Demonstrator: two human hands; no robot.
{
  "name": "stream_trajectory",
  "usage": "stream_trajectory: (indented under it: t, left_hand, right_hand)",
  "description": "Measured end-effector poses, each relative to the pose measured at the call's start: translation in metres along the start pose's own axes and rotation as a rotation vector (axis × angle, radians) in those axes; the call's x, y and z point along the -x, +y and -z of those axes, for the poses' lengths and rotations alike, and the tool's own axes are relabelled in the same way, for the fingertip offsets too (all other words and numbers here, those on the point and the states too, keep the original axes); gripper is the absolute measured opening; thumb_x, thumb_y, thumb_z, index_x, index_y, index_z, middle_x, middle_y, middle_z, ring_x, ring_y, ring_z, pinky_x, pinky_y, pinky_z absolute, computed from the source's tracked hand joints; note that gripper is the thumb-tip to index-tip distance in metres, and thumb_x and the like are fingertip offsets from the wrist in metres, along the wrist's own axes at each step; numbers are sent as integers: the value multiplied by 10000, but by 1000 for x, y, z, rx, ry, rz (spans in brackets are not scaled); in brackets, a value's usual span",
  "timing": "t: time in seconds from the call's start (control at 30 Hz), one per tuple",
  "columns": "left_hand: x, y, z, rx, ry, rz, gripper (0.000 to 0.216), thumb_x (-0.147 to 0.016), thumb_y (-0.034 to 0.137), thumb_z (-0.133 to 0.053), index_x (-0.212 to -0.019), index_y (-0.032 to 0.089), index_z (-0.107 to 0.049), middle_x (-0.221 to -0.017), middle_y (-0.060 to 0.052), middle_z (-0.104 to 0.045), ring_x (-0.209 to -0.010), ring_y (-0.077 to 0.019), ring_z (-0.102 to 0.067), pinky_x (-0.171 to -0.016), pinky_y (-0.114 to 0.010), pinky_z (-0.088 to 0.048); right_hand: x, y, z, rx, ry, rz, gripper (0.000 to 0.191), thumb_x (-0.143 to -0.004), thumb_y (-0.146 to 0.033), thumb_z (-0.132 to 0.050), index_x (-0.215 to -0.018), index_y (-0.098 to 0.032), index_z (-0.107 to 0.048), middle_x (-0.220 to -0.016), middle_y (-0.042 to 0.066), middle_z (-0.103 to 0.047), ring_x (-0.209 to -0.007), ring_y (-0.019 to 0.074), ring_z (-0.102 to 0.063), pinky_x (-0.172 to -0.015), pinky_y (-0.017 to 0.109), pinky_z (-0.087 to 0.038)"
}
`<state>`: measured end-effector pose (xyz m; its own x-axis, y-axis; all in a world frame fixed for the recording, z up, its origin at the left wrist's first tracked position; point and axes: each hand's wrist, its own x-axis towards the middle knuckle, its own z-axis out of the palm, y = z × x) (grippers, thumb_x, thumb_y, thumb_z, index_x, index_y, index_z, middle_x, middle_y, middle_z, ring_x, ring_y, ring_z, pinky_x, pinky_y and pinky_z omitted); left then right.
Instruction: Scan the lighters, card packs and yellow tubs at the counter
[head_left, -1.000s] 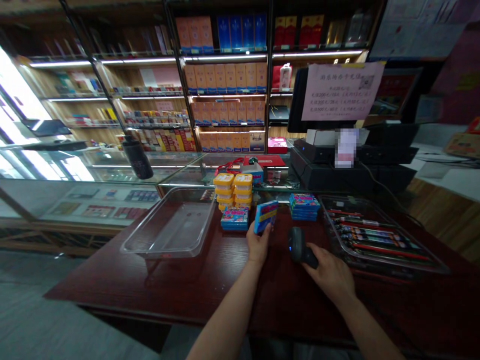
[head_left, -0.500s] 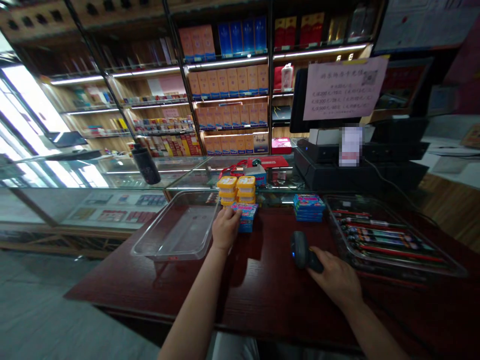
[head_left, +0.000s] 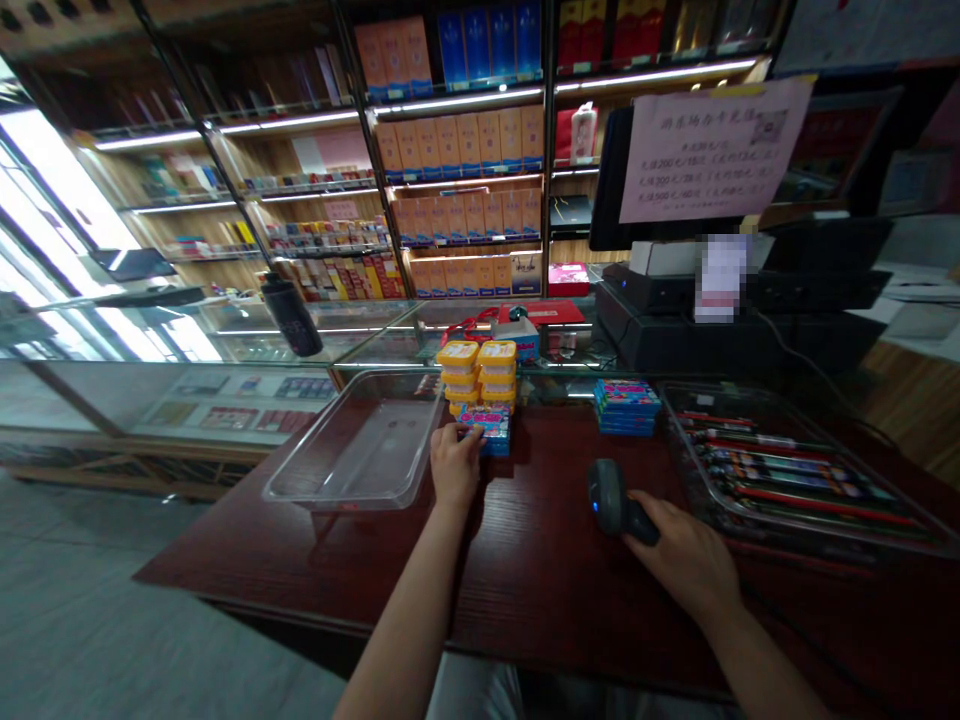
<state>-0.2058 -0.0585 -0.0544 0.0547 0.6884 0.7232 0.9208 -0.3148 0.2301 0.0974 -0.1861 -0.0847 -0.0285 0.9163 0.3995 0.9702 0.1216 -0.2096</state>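
My right hand [head_left: 686,555] is closed round the grip of a dark barcode scanner [head_left: 609,497], which shows a small blue light and points left over the table. My left hand [head_left: 456,465] pinches the left edge of a small blue and pink printed box [head_left: 487,422] on top of a short stack. The thumb reaches over the box; the other fingertips are partly hidden. Right behind that stack stand yellow-lidded tubs [head_left: 496,355] in two columns. A second stack of like blue boxes [head_left: 628,408] sits farther right, apart from both hands.
A clear plastic bin [head_left: 300,492] stands left of my left hand. Another clear bin [head_left: 911,545], holding many thin colourful packs, lies at the right. Behind are a glass counter, a monitor with a pink notice [head_left: 712,150], and a hanging dark bottle [head_left: 292,318].
My left hand has shifted slightly, and the top box now lies straighter on its stack. The scanner stays in my right hand. The whole view has moved a little.
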Motion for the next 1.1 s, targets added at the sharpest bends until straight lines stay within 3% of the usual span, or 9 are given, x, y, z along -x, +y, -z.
stream_trajectory:
  t: [0.33, 0.43, 0.53, 0.73, 0.93, 1.1]
  left_hand:
    - [0, 6, 1, -24, 44, -22, 247, -865, 307, -536, -1040, 235, -693, -1014, -99, -580, -968, -238, -499, -891, -389, -405]
    - [-3, 19, 3, -17, 44, -98, 265, -873, 304, -520, -1078, 231, -673, -1050, -102, -578, -996, -249, -490, -915, -402, -393]
    - [-11, 43, -1, 59, -38, -229, 274, -880, 267, -500, -1106, 235, -651, -1058, -93, -582, -1002, -241, -490, -914, -390, -398]
    - [-43, 106, -38, 200, -252, -412, 410, -853, 234, -514, -1262, 212, -519, -1130, -89, -555, -1071, -235, -474, -945, -387, -403]
    - [-81, 164, -92, 150, -484, -552, 364, -845, 199, -516, -1209, 176, -531, -1172, -102, -558, -1099, -226, -494, -947, -342, -405]
    - [-96, 190, -118, 69, -505, -559, 376, -791, 230, -634, -1153, 153, -565, -1267, -142, -518, -1167, -248, -466, -963, -365, -386]
  right_hand:
    - [-1, 0, 1, 28, 12, -5, 353, -869, -418, -497, -1172, -242, -543, -993, 26, -704, -803, 194, -680, -669, 306, -473]
    - [-1, -1, 1, 41, 30, -9, 346, -853, -390, -530, -1165, -242, -546, -991, 35, -705, -815, 195, -678, -670, 296, -464]
    - [-1, -2, 2, 50, 40, -29, 346, -831, -367, -568, -1153, -242, -556, -984, 37, -705, -846, 201, -672, -670, 293, -455]
    - [-2, -6, 2, 48, 46, -43, 345, -832, -341, -579, -1152, -215, -567, -966, 40, -698, -849, 197, -662, -710, 301, -437]
    - [-3, -6, 1, 19, 66, -47, 323, -824, -310, -581, -1134, -216, -577, -931, 32, -684, -847, 188, -640, -748, 295, -414]
    - [-5, -7, 4, -16, 3, -67, 319, -812, -302, -584, -1125, -240, -583, -905, 27, -683, -850, 193, -638, -727, 285, -407]
